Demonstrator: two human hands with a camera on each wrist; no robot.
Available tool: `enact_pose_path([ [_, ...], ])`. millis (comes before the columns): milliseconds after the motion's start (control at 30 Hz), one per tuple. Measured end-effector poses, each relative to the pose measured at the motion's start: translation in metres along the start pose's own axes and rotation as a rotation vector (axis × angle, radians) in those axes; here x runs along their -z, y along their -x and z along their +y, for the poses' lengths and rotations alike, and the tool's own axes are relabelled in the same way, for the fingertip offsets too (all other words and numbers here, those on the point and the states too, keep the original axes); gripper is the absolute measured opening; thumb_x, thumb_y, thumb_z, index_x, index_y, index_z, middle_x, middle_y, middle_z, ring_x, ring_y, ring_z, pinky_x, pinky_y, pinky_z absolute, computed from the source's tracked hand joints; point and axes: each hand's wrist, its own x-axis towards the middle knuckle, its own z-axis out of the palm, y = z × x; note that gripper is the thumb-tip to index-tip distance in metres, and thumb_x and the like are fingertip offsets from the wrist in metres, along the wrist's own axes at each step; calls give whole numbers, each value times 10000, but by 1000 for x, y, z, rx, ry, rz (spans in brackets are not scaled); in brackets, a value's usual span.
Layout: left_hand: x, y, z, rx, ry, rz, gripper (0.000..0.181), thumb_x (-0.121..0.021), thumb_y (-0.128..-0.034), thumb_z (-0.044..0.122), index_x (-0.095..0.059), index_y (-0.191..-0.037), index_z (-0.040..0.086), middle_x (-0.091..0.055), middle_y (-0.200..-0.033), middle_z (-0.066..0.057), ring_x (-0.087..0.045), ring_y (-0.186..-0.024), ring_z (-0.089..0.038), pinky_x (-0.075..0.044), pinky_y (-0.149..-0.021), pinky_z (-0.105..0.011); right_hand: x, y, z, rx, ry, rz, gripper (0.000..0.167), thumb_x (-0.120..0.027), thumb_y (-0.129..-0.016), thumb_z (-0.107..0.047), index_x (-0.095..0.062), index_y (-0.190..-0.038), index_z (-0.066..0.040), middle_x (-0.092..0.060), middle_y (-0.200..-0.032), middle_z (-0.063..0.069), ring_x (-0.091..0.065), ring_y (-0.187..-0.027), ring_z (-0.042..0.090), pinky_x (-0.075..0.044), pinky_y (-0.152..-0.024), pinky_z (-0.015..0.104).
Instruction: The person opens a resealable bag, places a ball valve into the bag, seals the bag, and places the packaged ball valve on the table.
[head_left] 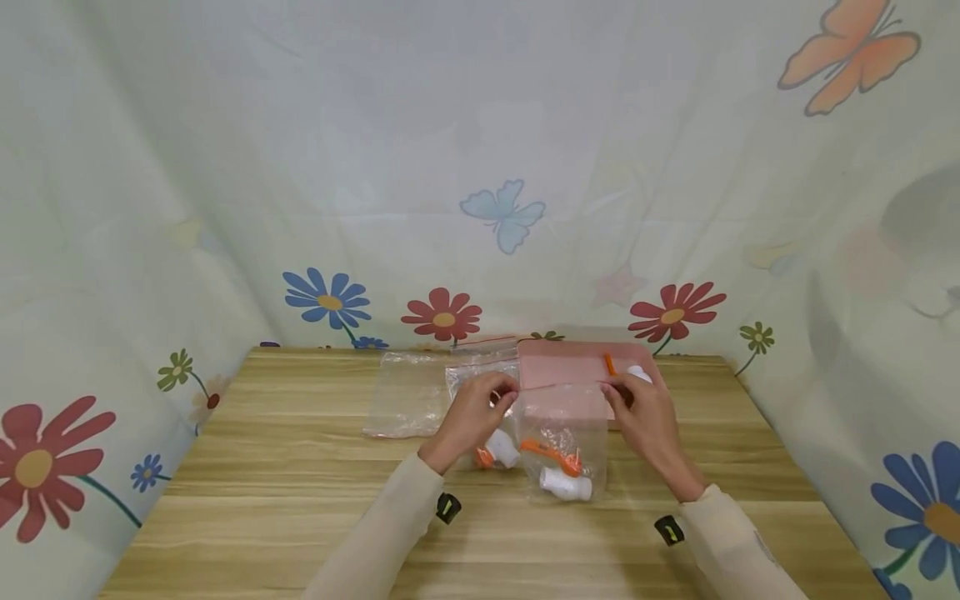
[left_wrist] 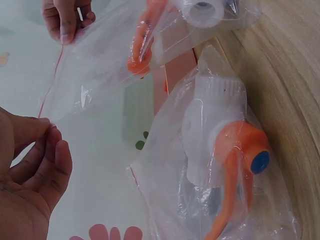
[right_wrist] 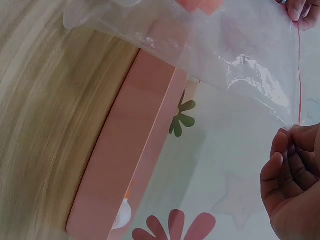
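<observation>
Both hands hold up a clear zip bag (head_left: 564, 417) by its red-lined top edge. My left hand (head_left: 477, 410) pinches the left corner between thumb and forefinger; my right hand (head_left: 645, 414) pinches the right corner. Inside the bag's lower part are a white plastic valve body (head_left: 564, 483) and an orange handle (head_left: 553, 454). Beside it on the table lies a second clear bag (left_wrist: 165, 165) containing a white valve (left_wrist: 200, 130) with an orange handle (left_wrist: 232, 165) and a blue cap. The top edge is stretched straight between the hands.
A pink tray (head_left: 555, 354) stands at the back right, with a white valve (head_left: 639, 372) and an orange handle (head_left: 610, 364) in it. Flat clear bags (head_left: 408, 392) lie at the back left of the wooden table (head_left: 300, 500). A printed curtain (head_left: 405, 125) surrounds the table.
</observation>
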Motion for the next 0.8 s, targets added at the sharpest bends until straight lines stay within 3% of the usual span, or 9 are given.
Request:
enact_pose_path([
  [300,-10,-13,-18,41,-34,22,87,-648,-936,84,-721,-975,55,-725,-893,-36,-666,-800,-131,-533,-706,-209,-20,-7,14,-19,19,-30,73,-744,-854,-74,-721,-854,-5,-665,-677,69,-491,-596,122,-405,-557,260],
  [533,-16,-22,-26,93,-13,29,85,-656,-922,65,-722,-976,57,-733,-907,-50,-677,-826,-153,-538,-718,-212,-32,-12,23,-57,39,-51,77,-731,-869,-92,-722,-834,-25,-664,-666,73,-525,-583,154,-415,-562,287],
  [800,-25,-28,-40,122,5,26,99,-650,-925,64,-721,-981,25,-736,-888,-61,-675,-807,-158,-546,-735,-238,-43,-13,30,-154,42,-134,85,-699,-900,-122,-729,-867,-50,-682,-709,75,-545,-609,181,-427,-580,328],
])
